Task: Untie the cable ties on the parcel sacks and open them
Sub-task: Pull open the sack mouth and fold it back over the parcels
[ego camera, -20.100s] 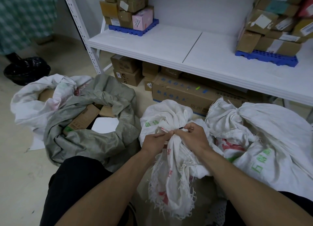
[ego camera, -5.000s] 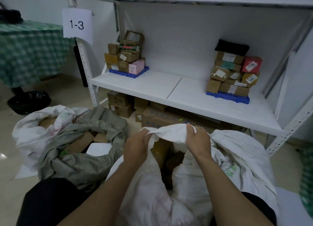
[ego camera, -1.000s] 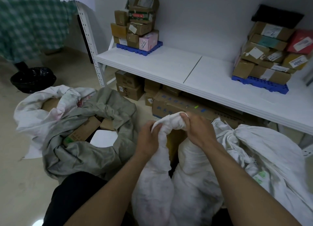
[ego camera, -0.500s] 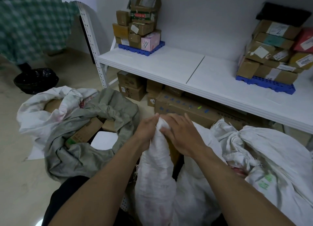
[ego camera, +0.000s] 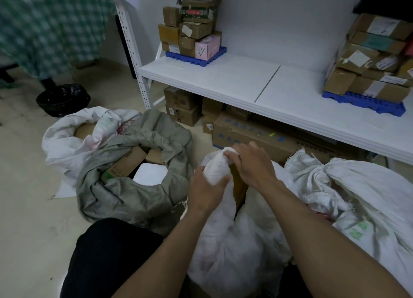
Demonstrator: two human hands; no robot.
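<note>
Head view: "2" on box [ego camera: 384, 27]

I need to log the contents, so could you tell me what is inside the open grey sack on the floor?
Inside the grey sack lie a brown carton with green print, a second brown box and a flat white parcel. Anything deeper is covered by the folded cloth.

Two blue pallets [ego camera: 196, 57] [ego camera: 366, 101] stacked with boxes are set at the shelf's [ego camera: 245, 80] ends. Sacks [ego camera: 125, 186], boxes [ego camera: 183, 110] and a black bin [ego camera: 63, 99] are spread over the floor [ego camera: 29, 219].
</note>
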